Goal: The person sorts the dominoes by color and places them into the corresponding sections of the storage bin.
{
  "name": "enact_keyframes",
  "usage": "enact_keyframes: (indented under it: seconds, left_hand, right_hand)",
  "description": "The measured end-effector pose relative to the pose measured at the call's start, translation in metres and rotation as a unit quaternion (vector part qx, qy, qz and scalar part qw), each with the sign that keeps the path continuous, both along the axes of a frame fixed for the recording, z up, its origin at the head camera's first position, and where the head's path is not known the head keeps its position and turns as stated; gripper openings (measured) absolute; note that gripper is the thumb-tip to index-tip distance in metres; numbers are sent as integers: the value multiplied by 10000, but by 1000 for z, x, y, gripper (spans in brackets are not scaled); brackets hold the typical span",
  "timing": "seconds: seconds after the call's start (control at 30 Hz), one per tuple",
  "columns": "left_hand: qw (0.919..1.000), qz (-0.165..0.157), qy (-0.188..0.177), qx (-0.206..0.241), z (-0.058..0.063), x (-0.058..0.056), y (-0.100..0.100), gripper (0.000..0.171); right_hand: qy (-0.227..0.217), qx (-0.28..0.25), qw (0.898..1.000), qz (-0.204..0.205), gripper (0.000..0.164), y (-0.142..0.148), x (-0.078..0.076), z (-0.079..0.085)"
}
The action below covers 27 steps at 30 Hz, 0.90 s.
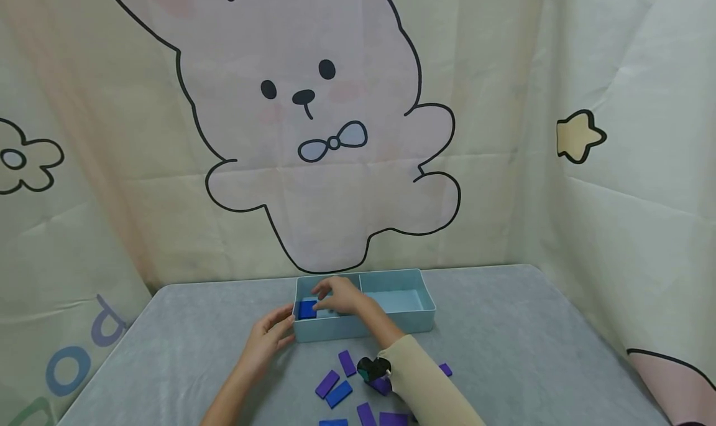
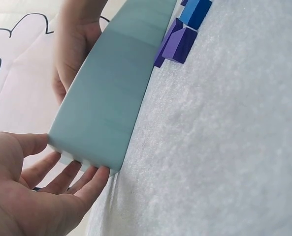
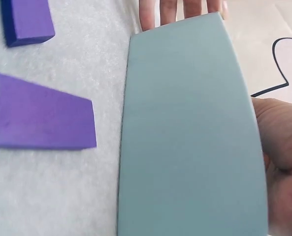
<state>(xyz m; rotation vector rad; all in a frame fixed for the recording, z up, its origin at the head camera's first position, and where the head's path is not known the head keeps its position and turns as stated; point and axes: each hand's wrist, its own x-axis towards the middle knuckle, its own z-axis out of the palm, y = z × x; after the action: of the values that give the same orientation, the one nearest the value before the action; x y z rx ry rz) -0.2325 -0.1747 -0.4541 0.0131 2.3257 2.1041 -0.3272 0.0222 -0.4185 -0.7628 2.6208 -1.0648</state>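
Note:
A light-blue two-compartment box (image 1: 363,328) stands on the cloth-covered table. My left hand (image 1: 264,339) is at its left end. In the left wrist view, the left thumb and fingertips (image 2: 102,173) touch the box's end and corner. My right hand (image 1: 344,295) reaches into the left compartment, thumb and index finger apart, the thumb tip beside a blue block (image 1: 307,310) lying there. Whether they touch is unclear. Both wrist views hide the right fingertips behind the front wall.
In front of the box lie several loose blocks, among them a blue block (image 1: 339,394) and a purple block (image 1: 327,384). The right sleeve (image 1: 431,382) covers part of the pile. A printed curtain (image 1: 481,227) hangs behind the table (image 1: 224,308).

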Motion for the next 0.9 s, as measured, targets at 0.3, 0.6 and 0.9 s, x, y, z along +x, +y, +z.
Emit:
enact_keyframes:
  seconds: [0.3,0.6,0.9]
  left_hand:
    - [10000,16,24,-13,1,1,1,46]
    - [10000,62,66,18,1,1,2,45]
    - [9999,66,61,-80,0,0,1,46]
  right_hand:
    - [294,-110,9992,243,32,12,15,12]
    - [605,-252,9967,470,30,29,29,18]
    - [680,-627,9949,407,25,51,44,20]
